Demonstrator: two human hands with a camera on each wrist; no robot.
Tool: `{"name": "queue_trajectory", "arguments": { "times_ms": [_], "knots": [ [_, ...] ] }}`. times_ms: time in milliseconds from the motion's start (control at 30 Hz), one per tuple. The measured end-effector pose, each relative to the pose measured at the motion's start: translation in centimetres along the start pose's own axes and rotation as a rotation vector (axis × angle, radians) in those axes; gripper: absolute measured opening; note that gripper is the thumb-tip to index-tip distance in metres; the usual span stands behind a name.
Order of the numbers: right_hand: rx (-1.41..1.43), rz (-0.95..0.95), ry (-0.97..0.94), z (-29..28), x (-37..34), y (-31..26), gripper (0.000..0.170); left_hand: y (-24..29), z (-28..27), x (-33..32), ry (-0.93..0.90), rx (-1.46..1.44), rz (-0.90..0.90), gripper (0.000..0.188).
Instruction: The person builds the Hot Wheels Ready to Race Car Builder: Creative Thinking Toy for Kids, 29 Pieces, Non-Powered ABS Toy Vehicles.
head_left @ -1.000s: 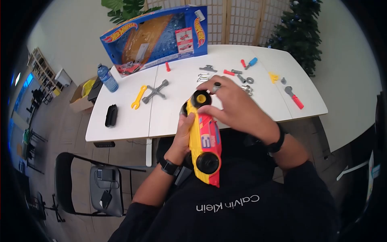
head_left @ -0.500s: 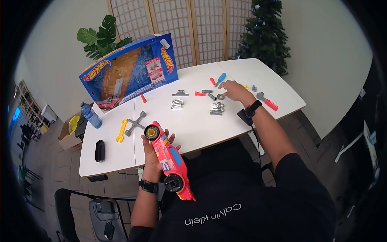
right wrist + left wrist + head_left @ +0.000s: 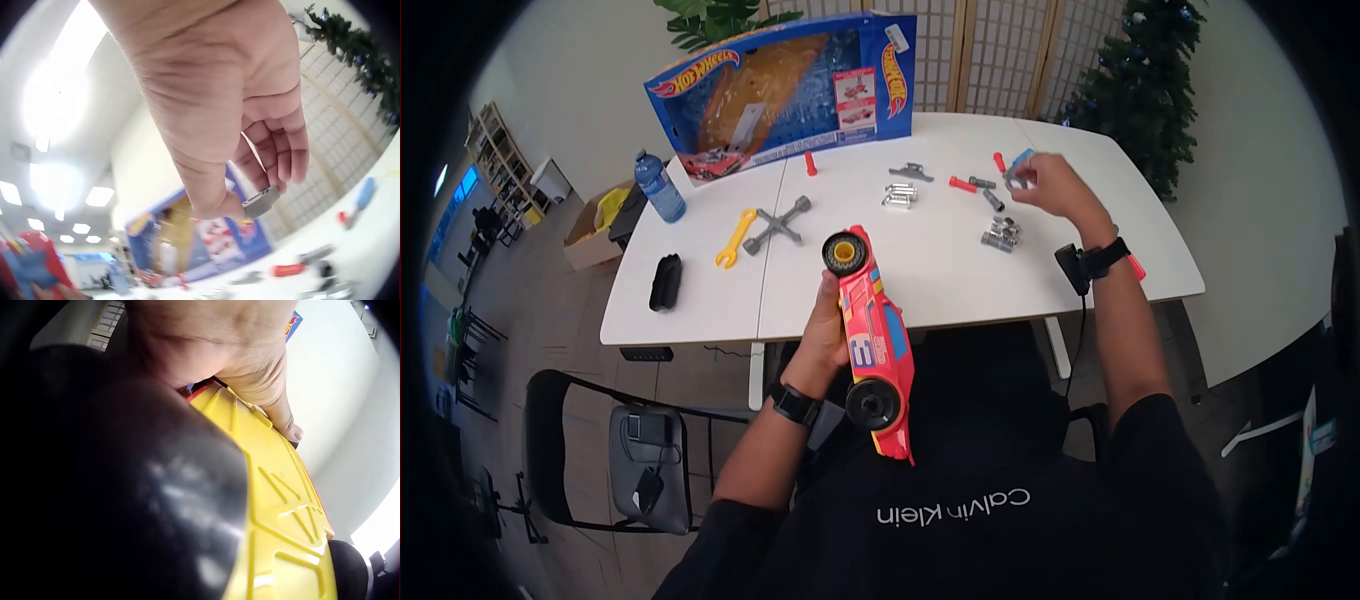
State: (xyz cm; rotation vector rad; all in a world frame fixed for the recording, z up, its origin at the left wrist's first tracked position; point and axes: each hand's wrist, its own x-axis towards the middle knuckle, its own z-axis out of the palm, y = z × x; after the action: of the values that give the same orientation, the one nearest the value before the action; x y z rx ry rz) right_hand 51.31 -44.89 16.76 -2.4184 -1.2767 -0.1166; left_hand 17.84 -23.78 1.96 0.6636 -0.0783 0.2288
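Note:
My left hand (image 3: 826,330) holds a red and yellow toy race car (image 3: 868,330) on end in front of my shirt. Its upper wheel (image 3: 845,253) has a yellow centre, and its lower wheel (image 3: 873,404) is all black. In the left wrist view, the ribbed yellow underside (image 3: 275,487) shows, with the thumb on its edge and a blurred black shape in front. Over the right part of the table, my right hand (image 3: 1055,188) pinches a small grey ring (image 3: 261,202) between thumb and fingertips.
Silver and grey bolts (image 3: 1002,235) and red bolts (image 3: 962,184) lie near the right hand. A grey cross wrench (image 3: 777,225), yellow wrench (image 3: 736,238), black tray (image 3: 665,283) and water bottle (image 3: 660,186) are at left. A blue toy box (image 3: 785,95) stands behind.
My right hand left the car's upper wheel, reached to the right side of the table and picked up the grey ring. The left hand keeps the car, turned to show more of its red side.

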Motion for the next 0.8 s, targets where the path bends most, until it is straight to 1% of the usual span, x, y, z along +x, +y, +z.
{"name": "queue_trajectory", "arguments": {
  "times_ms": [33,100,133,167,200,267,300,333,400,467,533,600,667,700,733,767,800],
  "knots": [
    [0.107,-0.083,0.045,-1.3,-1.2,-3.7,0.038,0.0,0.2,-0.1,0.018,0.002,-0.019,0.084],
    [0.324,-0.397,0.111,-2.5,-3.5,-9.6,0.041,-0.3,0.2,0.0,0.004,0.018,0.015,0.085],
    [0.339,-0.505,0.098,-3.0,-4.6,-12.1,0.042,-0.2,0.3,0.1,-0.018,0.038,0.045,0.085],
    [0.351,-0.613,0.088,-3.1,-5.6,-14.2,0.043,0.2,0.3,0.0,-0.086,0.014,0.0,0.086],
    [0.342,-0.704,0.112,-2.6,-6.3,-15.6,0.043,0.3,0.7,-0.2,-0.089,0.022,-0.003,0.086],
    [0.369,-0.79,0.131,-1.9,-7.6,-18.3,0.044,0.6,2.0,-0.5,0.009,0.037,0.068,0.083],
    [0.37,-0.819,0.151,-1.4,-8.0,-19.4,0.043,0.4,1.0,-0.3,0.019,0.039,0.076,0.08],
    [0.369,-0.85,0.171,-0.9,-8.2,-20.1,0.042,0.7,1.6,-0.2,0.013,0.044,0.079,0.08],
    [0.313,-0.846,0.177,-0.2,-8.5,-21.4,0.042,0.5,2.9,-0.3,0.027,0.003,0.135,0.073],
    [0.249,-0.856,0.19,-0.3,-8.7,-22.1,0.041,0.6,2.9,-0.5,-0.017,-0.015,0.137,0.072],
    [0.26,-0.779,0.165,-0.1,-9.2,-22.7,0.04,0.4,2.6,-0.3,0.047,-0.038,0.135,0.074],
    [0.252,-0.775,0.188,0.2,-9.4,-22.9,0.042,0.6,2.7,-0.4,0.064,-0.048,0.15,0.076],
    [0.244,-0.668,0.221,0.4,-9.9,-23.1,0.037,0.8,3.2,-0.3,0.027,0.001,0.204,0.076],
    [0.245,-0.659,0.214,0.7,-10.1,-23.2,0.037,0.8,3.5,-0.6,0.024,0.02,0.231,0.076],
    [0.257,-0.59,0.242,1.0,-10.3,-23.3,0.037,0.6,3.7,-0.8,0.026,0.014,0.226,0.076],
    [0.268,-0.525,0.272,1.2,-10.3,-23.4,0.037,0.5,3.8,-0.9,0.067,0.042,0.269,0.076],
    [0.266,-0.524,0.272,1.3,-10.5,-23.6,0.037,0.6,3.8,-0.8,0.106,0.073,0.315,0.076]
  ]
}}
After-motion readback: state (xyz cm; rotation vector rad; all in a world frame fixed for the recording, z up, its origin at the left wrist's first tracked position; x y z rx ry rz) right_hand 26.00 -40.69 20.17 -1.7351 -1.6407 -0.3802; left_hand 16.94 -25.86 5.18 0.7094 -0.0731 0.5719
